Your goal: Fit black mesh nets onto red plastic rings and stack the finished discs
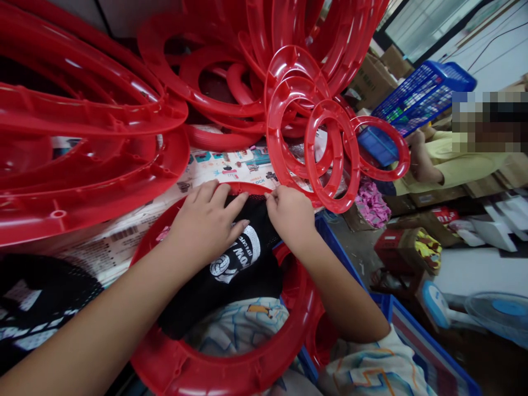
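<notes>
A large red plastic ring (231,368) lies tilted in front of me, its near side over my lap. Black mesh cloth (264,269) with white printed lettering hangs across its opening and meets its far rim. My left hand (206,220) lies over the far left part of the ring, outer fingers bent over the rim, index finger and thumb spread on the cloth. Beside it, my right hand (291,212) is closed in a pinch on the cloth's edge at the rim. What its fingertips cover is hidden.
Red rings (82,187) are piled at the left and back; smaller ones (334,165) lean beyond my right hand. More black mesh (41,302) lies at left. A blue crate (433,346) stands at right, near a fan (495,308). Another person (445,159) sits at far right.
</notes>
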### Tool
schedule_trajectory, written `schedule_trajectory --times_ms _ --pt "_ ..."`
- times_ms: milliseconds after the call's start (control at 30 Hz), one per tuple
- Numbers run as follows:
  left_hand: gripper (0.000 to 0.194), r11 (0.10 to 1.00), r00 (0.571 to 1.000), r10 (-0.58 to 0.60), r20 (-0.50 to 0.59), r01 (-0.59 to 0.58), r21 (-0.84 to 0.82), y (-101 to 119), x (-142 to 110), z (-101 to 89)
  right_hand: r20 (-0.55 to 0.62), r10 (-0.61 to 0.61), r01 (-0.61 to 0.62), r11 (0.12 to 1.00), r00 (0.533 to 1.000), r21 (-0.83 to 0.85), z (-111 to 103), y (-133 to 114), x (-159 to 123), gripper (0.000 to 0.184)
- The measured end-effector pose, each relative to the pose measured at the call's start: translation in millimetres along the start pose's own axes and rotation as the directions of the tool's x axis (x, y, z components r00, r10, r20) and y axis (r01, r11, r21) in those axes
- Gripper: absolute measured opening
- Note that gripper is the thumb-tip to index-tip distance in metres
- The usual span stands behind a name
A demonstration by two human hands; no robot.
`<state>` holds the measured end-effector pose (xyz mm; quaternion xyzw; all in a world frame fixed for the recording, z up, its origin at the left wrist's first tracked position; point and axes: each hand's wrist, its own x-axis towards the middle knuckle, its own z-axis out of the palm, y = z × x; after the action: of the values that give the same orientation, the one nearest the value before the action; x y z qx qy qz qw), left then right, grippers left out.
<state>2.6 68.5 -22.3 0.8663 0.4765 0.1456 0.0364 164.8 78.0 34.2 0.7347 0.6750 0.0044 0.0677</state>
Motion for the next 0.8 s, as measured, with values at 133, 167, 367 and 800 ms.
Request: schedule_trajectory --times_ms 133,167,367,800 --pt "0.055 1.0 1.0 0.014 0.002 -0.014 0.025 1 -1 -0.5 0.0 -0.002 0.002 1.0 1.0 -0.02 1 -2 1 0.03" --pt "0.054 0.999 1.0 0.021 -0.002 -0.021 0.037 1 -1 -0.4 0.002 -0.005 0.005 1.0 1.0 -0.021 1 -3 1 0.03" --pt "0.051 0.996 0.999 0.036 0.003 -0.036 0.082 3 0 -0.1 0.003 -0.031 0.031 0.999 1.0 0.026 2 4 1 0.029" --pt "0.053 0.989 0.985 -0.132 0.112 0.122 0.084 7 1 -7.5 -0.013 -0.152 0.152 0.977 0.988 0.149 6 9 -15 0.022"
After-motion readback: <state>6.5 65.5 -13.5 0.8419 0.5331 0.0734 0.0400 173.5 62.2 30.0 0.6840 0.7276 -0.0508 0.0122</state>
